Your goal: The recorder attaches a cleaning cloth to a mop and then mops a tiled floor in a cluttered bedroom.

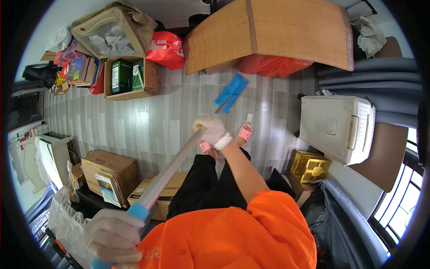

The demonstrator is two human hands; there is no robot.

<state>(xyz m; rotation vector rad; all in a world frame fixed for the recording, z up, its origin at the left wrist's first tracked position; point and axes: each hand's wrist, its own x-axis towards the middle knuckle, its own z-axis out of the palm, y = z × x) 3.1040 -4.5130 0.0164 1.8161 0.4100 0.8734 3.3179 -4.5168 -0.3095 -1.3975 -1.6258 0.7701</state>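
Note:
Both my hands wear pale gloves and grip the pole of a flat mop. At the lower left, my left hand is closed around the light-blue grip near the pole's top end. Farther down, my right hand wraps the metal pole in front of my feet. The blue mop head lies on the grey wood-look floor, slightly blurred, just short of a red plastic bag. Pink slippers are on my feet, and a small pale piece lies ahead of the right one.
A woven mat overhangs the red bag. An open carton with green boxes stands left, beside books and a red shopping bag. To the right are a white storage bin and yellow crate. Cardboard boxes stand left of my legs.

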